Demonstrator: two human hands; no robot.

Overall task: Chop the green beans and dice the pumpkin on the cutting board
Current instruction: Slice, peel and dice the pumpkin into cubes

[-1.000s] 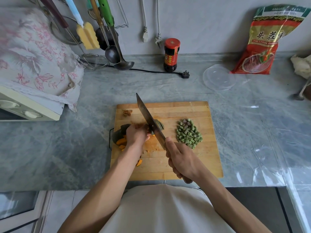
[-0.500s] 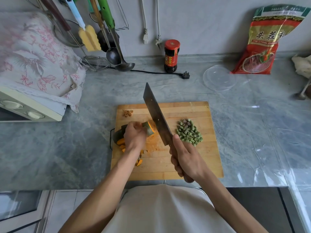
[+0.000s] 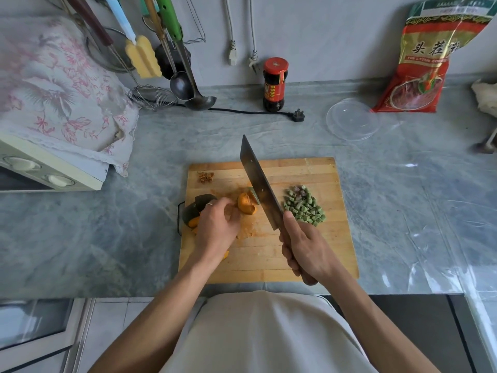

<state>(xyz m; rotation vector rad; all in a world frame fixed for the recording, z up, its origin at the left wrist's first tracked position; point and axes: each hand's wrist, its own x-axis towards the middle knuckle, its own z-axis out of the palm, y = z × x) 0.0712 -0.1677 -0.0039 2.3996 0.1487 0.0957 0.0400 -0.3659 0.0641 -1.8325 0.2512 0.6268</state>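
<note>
Mid-frame on the cutting board [image 3: 317,254]: right hand [image 3: 306,249] is clamping the cleaver [image 3: 259,184]; left hand [image 3: 217,227], fingers curled, is steadying the pumpkin piece [image 3: 246,204]. Chopped green beans [image 3: 304,205] are lying right of the blade. Risk: rounded piece rolling, blade nicking fingertips.

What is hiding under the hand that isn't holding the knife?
Under the left hand lie orange pumpkin pieces, peeking out at its edges on the cutting board. How many pieces are covered cannot be seen.
</note>
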